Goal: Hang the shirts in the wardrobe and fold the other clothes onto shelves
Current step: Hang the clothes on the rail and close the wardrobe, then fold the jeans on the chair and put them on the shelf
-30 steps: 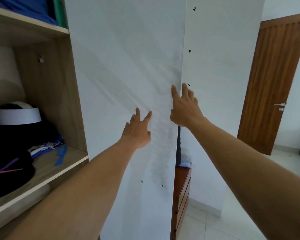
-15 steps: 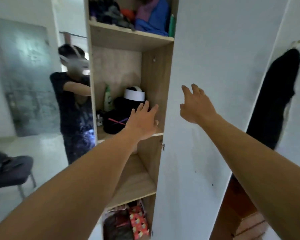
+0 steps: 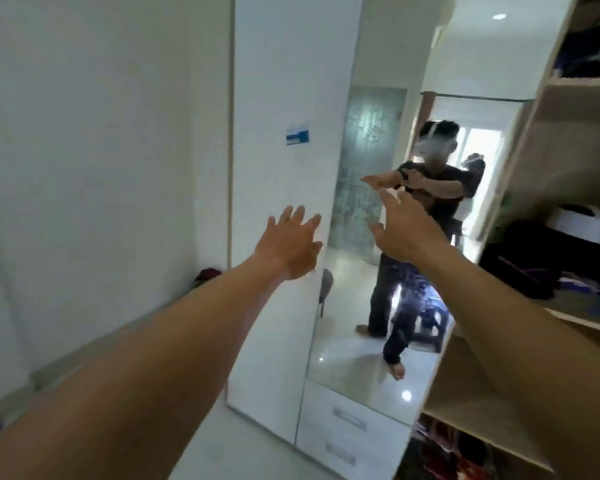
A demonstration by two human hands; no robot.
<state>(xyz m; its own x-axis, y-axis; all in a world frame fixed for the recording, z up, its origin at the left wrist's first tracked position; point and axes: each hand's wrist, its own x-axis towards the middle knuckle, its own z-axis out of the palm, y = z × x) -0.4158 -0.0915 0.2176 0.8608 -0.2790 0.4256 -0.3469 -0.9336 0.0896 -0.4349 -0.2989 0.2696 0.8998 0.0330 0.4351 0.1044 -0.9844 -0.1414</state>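
Observation:
Both my arms reach forward toward a white wardrobe with a mirrored door (image 3: 368,327). My left hand (image 3: 291,245) is open with fingers spread, close to the seam between the plain white door (image 3: 278,98) and the mirror. My right hand (image 3: 404,228) is open too, held in front of the mirror. Neither hand holds anything. At the right, the open wooden shelf section (image 3: 568,313) holds dark clothes (image 3: 520,265) and a white cap (image 3: 581,223) on the middle shelf. More clothes lie on the top shelf (image 3: 589,50).
Two white drawers (image 3: 347,431) sit under the mirror. A blue sticker (image 3: 298,134) is on the white door. Red and dark items fill the bottom compartment (image 3: 465,452). A white wall (image 3: 84,150) runs along the left. The mirror reflects a person and a tiled floor.
The view has swung left from the white side panel, past the open shelves, to the mirrored door. Both hands stayed open and empty and moved left with it.

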